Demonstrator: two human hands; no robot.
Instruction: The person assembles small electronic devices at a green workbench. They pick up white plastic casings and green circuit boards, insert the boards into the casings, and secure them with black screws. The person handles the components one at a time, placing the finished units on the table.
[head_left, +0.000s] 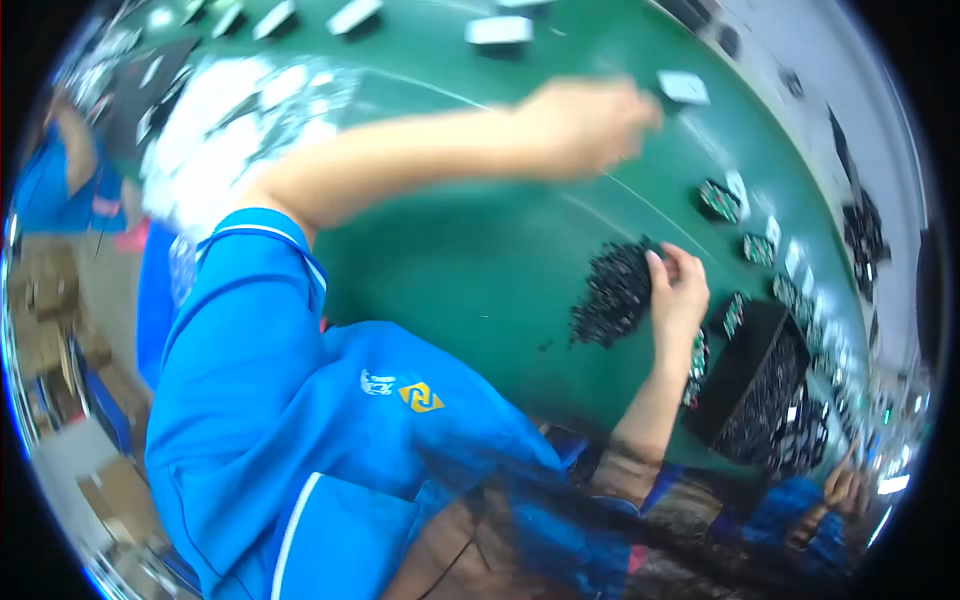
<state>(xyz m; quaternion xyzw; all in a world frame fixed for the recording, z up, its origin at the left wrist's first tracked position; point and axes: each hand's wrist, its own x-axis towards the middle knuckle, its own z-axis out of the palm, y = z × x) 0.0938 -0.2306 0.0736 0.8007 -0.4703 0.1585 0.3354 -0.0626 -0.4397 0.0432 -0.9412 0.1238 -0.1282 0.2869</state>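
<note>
A loose pile of small black parts (612, 292) lies on the green table (430, 270), right of centre. My right hand (682, 295) is at the pile's right edge, its thumb and fingertips closed in a pinch on small black parts too fine to count. My left hand (585, 128) is held over the table farther off, beyond the pile, with the bare forearm reaching across from the left. Motion smears its fingers, which look curled, and whatever they may hold is not visible. Nearest to that hand is a small white block (684, 87).
A black bin (745, 375) full of black parts stands at the right. Green-and-silver bundles (720, 200) line the right edge. Clear plastic bags (235, 130) heap at the left, with white blocks (498, 32) along the far side. Other people (65, 180) sit left and lower right.
</note>
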